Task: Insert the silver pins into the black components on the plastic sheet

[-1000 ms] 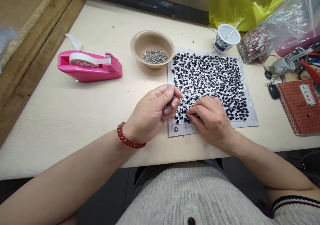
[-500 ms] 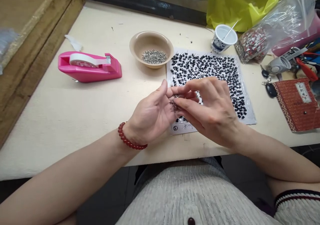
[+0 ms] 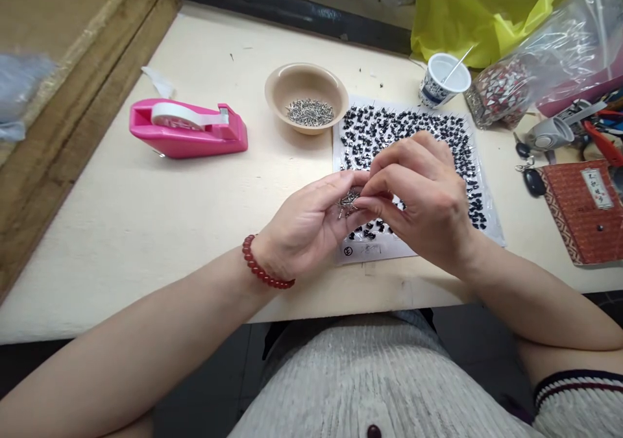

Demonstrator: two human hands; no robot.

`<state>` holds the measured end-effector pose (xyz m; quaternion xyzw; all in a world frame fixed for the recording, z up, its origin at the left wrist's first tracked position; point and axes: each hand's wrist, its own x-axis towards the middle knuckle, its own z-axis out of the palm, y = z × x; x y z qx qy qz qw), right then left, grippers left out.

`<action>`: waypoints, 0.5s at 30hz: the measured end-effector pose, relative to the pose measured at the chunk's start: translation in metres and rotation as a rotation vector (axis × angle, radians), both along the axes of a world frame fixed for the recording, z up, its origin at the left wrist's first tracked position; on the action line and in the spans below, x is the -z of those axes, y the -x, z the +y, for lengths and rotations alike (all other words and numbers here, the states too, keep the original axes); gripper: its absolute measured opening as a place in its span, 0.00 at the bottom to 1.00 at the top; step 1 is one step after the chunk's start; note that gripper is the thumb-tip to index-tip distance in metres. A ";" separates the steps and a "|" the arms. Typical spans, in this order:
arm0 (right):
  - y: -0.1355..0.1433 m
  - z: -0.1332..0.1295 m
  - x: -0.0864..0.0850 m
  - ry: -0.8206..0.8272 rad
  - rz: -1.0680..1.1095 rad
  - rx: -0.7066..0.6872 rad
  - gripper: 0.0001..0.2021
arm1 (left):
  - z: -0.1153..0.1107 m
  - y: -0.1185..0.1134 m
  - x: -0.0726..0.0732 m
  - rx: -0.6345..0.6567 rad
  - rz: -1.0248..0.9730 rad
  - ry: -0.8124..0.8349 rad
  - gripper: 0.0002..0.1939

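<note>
My left hand [image 3: 304,220] is cupped palm up, its fingers curled around a small heap of thin silvery metal pins [image 3: 348,202]. My right hand [image 3: 421,194] is over those fingers, thumb and fingertips pinched together at the edge of the heap on a pin mostly hidden by the fingertips. Under both hands is a white sheet [image 3: 389,250] with many small black pieces [image 3: 360,136] set in rows, several with thin pins sticking up. Beyond my left hand stands a beige bowl [image 3: 280,91] with more metal pins [image 3: 310,111] in it.
On the left is a pink tape dispenser [image 3: 195,136], with a wooden frame edge [image 3: 92,87] beyond it. A patterned cup [image 3: 433,94] holding a thin stick stands behind the sheet. To the right are a clear bag [image 3: 501,91] of small pieces and a red-brown pouch [image 3: 574,220].
My left fingers have curled further around the pins, and more of the heap shows. My right fingertips have drawn back a little to the right, still pinched. The whole view has shifted slightly.
</note>
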<state>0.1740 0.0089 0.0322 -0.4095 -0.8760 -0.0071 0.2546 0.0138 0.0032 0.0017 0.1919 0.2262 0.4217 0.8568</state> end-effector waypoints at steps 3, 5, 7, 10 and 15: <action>-0.002 0.001 0.003 0.009 0.112 -0.017 0.08 | -0.002 -0.001 0.000 0.032 0.071 -0.008 0.13; -0.002 0.002 0.004 0.019 0.211 -0.020 0.09 | -0.004 0.000 -0.001 0.077 0.103 -0.010 0.09; -0.002 0.002 0.004 0.036 0.302 -0.028 0.09 | -0.005 0.001 -0.002 0.097 0.124 -0.021 0.06; -0.002 0.002 0.004 0.058 0.359 -0.047 0.07 | -0.004 0.002 -0.003 0.072 0.170 -0.044 0.05; -0.005 0.000 -0.001 0.156 0.290 -0.047 0.03 | -0.003 0.001 -0.005 0.039 0.232 -0.068 0.07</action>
